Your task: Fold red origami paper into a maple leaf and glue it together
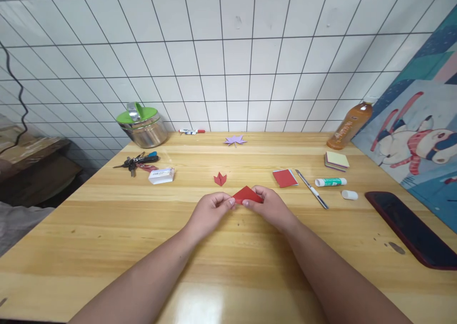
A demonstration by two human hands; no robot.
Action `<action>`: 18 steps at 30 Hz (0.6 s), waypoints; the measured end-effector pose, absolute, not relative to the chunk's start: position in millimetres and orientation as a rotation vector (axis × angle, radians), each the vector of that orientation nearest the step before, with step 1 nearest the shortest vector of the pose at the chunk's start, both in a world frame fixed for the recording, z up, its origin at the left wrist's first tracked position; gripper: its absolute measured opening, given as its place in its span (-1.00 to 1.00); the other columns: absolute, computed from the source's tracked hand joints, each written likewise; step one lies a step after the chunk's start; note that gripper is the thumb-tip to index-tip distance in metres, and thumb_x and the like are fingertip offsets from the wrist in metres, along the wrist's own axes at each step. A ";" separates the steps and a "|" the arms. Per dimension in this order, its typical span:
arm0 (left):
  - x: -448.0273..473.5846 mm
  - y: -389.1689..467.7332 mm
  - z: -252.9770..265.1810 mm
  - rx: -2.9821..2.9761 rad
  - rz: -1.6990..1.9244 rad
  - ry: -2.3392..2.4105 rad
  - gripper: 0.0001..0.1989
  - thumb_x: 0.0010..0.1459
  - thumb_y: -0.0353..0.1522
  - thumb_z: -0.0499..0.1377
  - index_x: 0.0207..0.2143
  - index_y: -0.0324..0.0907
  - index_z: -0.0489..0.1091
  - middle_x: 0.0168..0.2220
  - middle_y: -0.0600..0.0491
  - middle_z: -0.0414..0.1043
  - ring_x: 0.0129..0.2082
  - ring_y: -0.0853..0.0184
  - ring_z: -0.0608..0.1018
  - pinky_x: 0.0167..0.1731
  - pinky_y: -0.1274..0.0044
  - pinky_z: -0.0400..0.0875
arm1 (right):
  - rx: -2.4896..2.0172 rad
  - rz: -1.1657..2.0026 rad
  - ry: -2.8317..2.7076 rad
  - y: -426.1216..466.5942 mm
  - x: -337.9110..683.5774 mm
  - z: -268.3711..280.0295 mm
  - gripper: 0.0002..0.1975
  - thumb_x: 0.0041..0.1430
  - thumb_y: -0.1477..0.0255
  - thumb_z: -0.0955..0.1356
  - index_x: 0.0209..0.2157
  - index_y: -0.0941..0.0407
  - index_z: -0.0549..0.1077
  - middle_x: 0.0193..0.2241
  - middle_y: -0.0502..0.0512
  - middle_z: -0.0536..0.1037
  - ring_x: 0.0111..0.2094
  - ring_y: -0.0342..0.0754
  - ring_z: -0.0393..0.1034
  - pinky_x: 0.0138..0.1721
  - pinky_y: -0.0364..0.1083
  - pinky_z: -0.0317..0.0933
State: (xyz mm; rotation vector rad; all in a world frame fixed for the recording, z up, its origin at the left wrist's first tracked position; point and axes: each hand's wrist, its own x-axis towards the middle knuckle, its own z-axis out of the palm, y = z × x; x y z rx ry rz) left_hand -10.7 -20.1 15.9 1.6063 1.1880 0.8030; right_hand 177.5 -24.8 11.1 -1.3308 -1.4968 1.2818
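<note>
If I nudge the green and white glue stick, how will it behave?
The glue stick would probably roll, being cylindrical and lying on its side. The glossy tabletop might let it slide. It looks slim, so it's likely light.

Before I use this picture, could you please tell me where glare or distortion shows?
In the head view, pale glare on the table, between the forearms; lines on the tiled wall fan outward toward the top; the phone at right looks stretched.

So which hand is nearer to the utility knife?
Right. The right hand is to the left of the utility knife; the left hand is farther left, across the red paper they both hold.
</note>
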 end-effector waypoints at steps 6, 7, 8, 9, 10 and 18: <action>-12.0 -19.0 17.7 1.637 0.859 1.188 -0.74 0.08 -0.22 0.15 -0.43 -0.22 0.51 -0.40 0.03 0.57 -0.35 0.28 0.54 -0.29 0.53 0.36 | -1.316 1.452 -1.392 -26.6 177.5 13.6 -0.67 -0.02 0.20 0.39 -0.30 0.17 0.53 -0.41 0.02 0.54 -0.38 -0.08 0.38 -0.29 -0.12 0.20; -12.5 -18.5 18.5 1.626 0.867 1.182 -0.72 0.08 -0.21 0.15 -0.43 -0.22 0.52 -0.39 0.02 0.57 -0.34 0.27 0.55 -0.27 0.51 0.37 | -1.325 1.449 -1.373 -26.6 177.1 14.0 -0.66 -0.03 0.20 0.39 -0.31 0.17 0.53 -0.42 0.02 0.54 -0.39 -0.08 0.37 -0.29 -0.12 0.19; -13.1 -17.9 19.4 1.598 0.878 1.168 -0.70 0.10 -0.18 0.13 -0.41 -0.23 0.52 -0.37 0.01 0.58 -0.32 0.25 0.55 -0.24 0.50 0.38 | -1.332 1.440 -1.353 -26.5 176.8 14.7 -0.66 -0.03 0.20 0.40 -0.30 0.18 0.53 -0.42 0.03 0.54 -0.39 -0.08 0.37 -0.29 -0.12 0.19; -13.9 -17.2 20.3 1.555 0.896 1.148 -0.67 0.11 -0.16 0.12 -0.36 -0.23 0.52 -0.34 0.00 0.58 -0.29 0.25 0.56 -0.21 0.48 0.38 | -1.337 1.435 -1.332 -26.5 176.5 15.5 -0.65 -0.03 0.20 0.40 -0.29 0.18 0.53 -0.40 0.04 0.55 -0.38 -0.08 0.37 -0.29 -0.12 0.19; -14.6 -16.6 21.1 1.508 0.912 1.126 -0.65 0.12 -0.14 0.11 -0.31 -0.23 0.51 -0.30 -0.01 0.58 -0.26 0.24 0.56 -0.18 0.46 0.38 | -1.341 1.433 -1.314 -26.6 176.4 16.5 -0.65 -0.03 0.21 0.40 -0.28 0.18 0.53 -0.39 0.05 0.55 -0.37 -0.07 0.38 -0.28 -0.12 0.19; -12.7 -17.0 16.1 1.540 0.901 1.133 -0.75 -0.01 -0.23 0.25 -0.34 -0.22 0.48 -0.31 -0.05 0.57 -0.31 0.24 0.56 -0.26 0.47 0.40 | -1.370 1.348 -1.440 -27.4 177.0 14.8 -0.67 0.01 0.21 0.37 -0.29 0.17 0.52 -0.40 0.04 0.54 -0.40 -0.07 0.37 -0.35 -0.13 0.20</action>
